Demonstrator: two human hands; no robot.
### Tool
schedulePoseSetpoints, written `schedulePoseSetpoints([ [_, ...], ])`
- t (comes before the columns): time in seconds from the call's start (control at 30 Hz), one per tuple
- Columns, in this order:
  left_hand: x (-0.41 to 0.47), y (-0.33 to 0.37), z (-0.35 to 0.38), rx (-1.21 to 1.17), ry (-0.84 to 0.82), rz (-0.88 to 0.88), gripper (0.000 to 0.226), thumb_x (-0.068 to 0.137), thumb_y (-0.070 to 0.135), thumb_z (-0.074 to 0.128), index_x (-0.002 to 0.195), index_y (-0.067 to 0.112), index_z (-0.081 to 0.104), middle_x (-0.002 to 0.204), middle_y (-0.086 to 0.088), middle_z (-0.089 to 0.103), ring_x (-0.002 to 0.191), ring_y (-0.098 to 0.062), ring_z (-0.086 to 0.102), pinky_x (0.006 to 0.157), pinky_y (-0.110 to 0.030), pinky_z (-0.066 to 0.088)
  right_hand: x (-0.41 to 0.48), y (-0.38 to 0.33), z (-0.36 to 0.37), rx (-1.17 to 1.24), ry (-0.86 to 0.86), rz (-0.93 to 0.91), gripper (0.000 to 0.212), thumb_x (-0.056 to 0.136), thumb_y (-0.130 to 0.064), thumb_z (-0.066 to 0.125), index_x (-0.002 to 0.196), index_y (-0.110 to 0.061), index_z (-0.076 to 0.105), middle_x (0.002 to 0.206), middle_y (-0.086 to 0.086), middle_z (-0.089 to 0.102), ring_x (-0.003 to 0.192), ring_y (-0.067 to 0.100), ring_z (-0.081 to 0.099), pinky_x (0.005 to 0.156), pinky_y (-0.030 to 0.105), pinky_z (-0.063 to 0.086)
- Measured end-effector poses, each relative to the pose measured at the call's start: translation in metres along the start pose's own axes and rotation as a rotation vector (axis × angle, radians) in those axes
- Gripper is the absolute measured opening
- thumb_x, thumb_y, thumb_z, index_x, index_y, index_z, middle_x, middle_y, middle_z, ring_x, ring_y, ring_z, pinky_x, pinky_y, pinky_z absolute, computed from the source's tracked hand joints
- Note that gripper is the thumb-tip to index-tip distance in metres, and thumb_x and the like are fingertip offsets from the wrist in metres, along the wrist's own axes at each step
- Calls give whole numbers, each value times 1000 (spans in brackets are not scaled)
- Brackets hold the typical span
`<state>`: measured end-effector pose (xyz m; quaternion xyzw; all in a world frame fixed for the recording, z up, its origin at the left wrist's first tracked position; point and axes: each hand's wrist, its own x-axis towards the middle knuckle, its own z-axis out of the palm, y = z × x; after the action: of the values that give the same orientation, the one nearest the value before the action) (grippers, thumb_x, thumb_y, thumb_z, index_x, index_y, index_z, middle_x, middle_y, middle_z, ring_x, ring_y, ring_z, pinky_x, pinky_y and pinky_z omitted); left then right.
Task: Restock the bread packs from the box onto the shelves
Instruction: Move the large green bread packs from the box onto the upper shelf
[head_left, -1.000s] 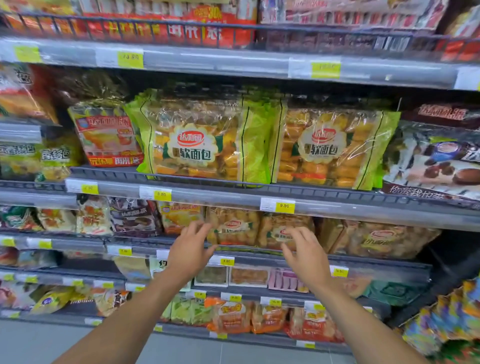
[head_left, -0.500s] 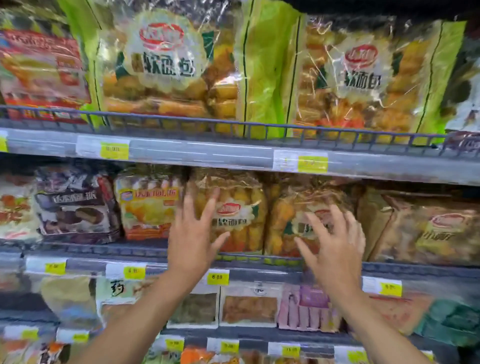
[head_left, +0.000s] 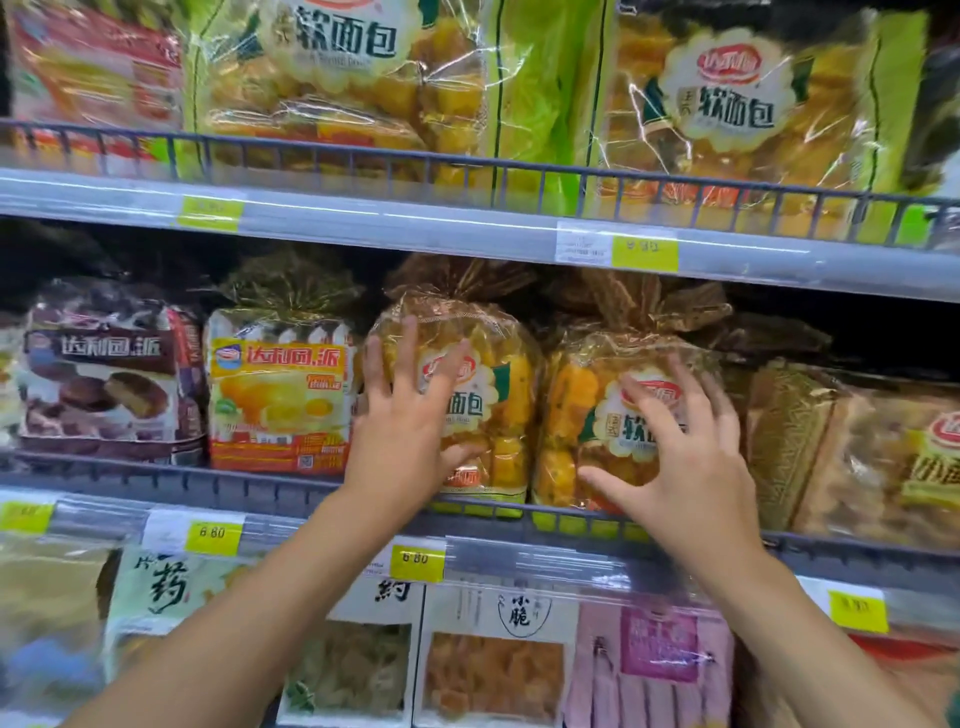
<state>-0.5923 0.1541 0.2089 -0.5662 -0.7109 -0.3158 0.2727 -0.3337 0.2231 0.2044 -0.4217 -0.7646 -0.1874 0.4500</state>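
Note:
Two clear bread packs with golden rolls stand side by side on the middle shelf (head_left: 270, 488). My left hand (head_left: 402, 415) lies with spread fingers against the front of the left bread pack (head_left: 498, 395). My right hand (head_left: 685, 457) is spread over the front of the right bread pack (head_left: 582, 410), thumb low by the shelf rail. Neither hand has closed around a pack. The box is not in view.
Large green-edged bread bags (head_left: 519, 88) fill the upper shelf behind a wire rail. A yellow pie pack (head_left: 278, 389) and a brown pie pack (head_left: 104, 374) stand left of my hands, more bread bags (head_left: 857, 457) to the right. Flat snack packs (head_left: 493, 660) hang below.
The camera has moved closer and lower to the middle shelf. Both hands have reached forward from in front of the shelf edge onto the two bread packs.

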Motion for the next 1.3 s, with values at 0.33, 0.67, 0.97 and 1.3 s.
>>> schedulePoseSetpoints([
  [0.33, -7, 4, -5, 48, -35, -19, 109, 76, 69, 68, 156, 47, -2, 164, 0, -30, 149, -40, -24, 113, -72, 23, -19, -2, -9, -73, 4, 1, 97, 65, -73, 74, 150, -40, 40, 166, 6, 14, 151, 37, 13, 105, 74, 31],
  [0.67, -33, 98, -2, 158, -23, 366, 106, 72, 69, 72, 155, 43, 11, 169, -1, 6, 154, -35, 7, 117, -66, 15, -23, 18, -18, 144, 7, 168, 112, 64, -63, 82, 154, -43, 19, 166, 1, -2, 141, 39, 36, 99, 48, 49],
  [0.97, -29, 97, 12, 203, -42, 268, 120, 70, 70, 73, 155, 48, -8, 167, 5, -18, 155, -33, -5, 110, -76, 16, -25, 27, -20, 149, -89, 118, 113, 74, -46, 83, 153, -54, 2, 166, -8, -7, 142, 33, 37, 89, 43, 56],
  [1.3, -6, 85, -6, 198, -106, 364, 86, 88, 57, 63, 151, 53, 4, 168, 9, -5, 154, -31, 9, 100, -66, 41, -17, 15, -11, 44, -112, 220, 113, 76, -46, 81, 152, -53, -2, 166, -7, -5, 139, 34, 35, 77, 45, 57],
])
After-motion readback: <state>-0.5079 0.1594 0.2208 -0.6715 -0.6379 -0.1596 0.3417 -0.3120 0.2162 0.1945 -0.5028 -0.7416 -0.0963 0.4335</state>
